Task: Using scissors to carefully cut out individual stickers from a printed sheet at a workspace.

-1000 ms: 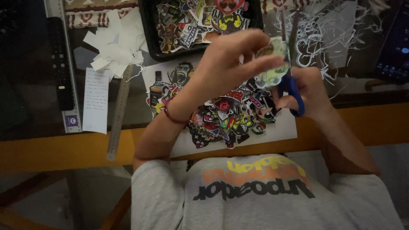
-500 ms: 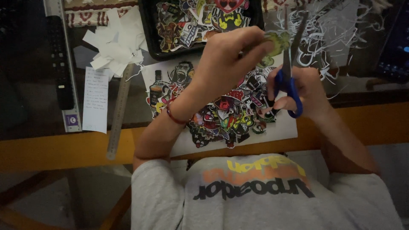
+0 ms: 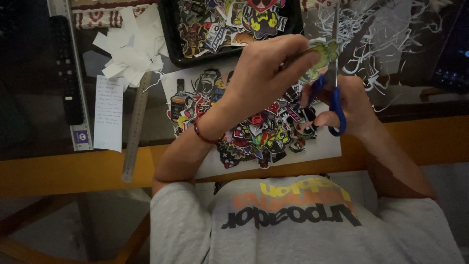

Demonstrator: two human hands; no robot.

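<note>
My left hand [image 3: 266,73] pinches a small green sticker cutout [image 3: 322,55] above the desk. My right hand [image 3: 349,105] grips blue-handled scissors [image 3: 334,93], blades pointing up and away, against the cutout's right edge. Below both hands lies a white sheet printed with many colourful cartoon stickers [image 3: 254,132]. A red bracelet [image 3: 201,134] circles my left wrist.
A black tray [image 3: 171,34] of cut stickers sits at the top. White paper scraps [image 3: 129,54] lie to its left, thin white trimmings [image 3: 386,44] at the right. A metal ruler [image 3: 136,127], a white note [image 3: 108,120] and a black remote [image 3: 66,68] lie on the left. An orange desk edge [image 3: 73,171] runs below.
Both hands have moved slightly up and away with the cutout and scissors. The scissor blades have turned more upright against the cutout.
</note>
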